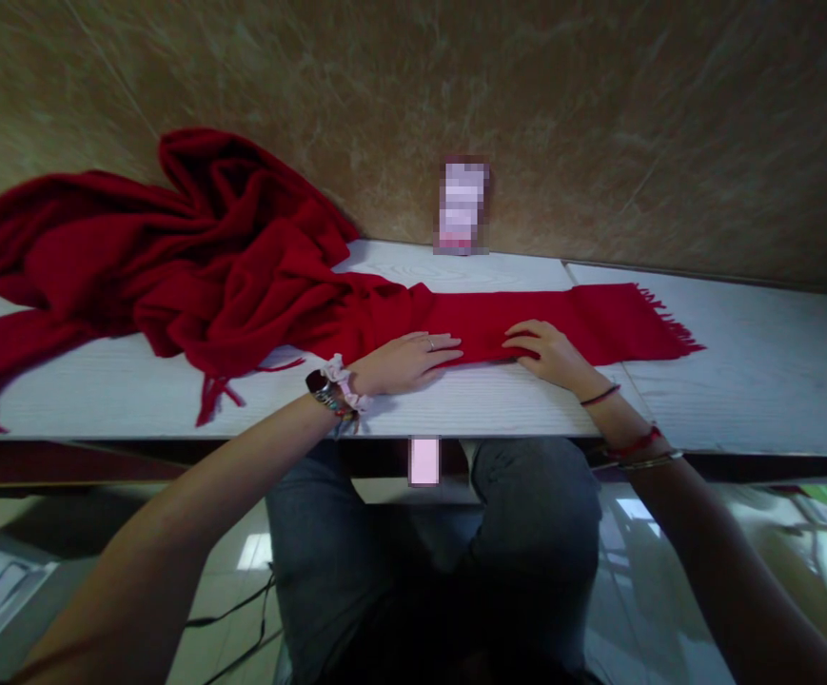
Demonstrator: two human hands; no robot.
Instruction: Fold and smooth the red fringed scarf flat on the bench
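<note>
A red scarf (281, 257) stretches left to right along the white worktop (762, 371), touched by the left hand (404, 364), fingers straight and together, nearer its bunched part, and the right hand (554, 358), fingers bent, slightly apart, nearer its flat fringed end.

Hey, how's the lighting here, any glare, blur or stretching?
In the head view, light glares off the floor; the jeans fade into near-black shadow; the scarf looks slightly soft; the left forearm seems stretched toward the corner; a pixelated block blots out a patch against the wall.
</note>
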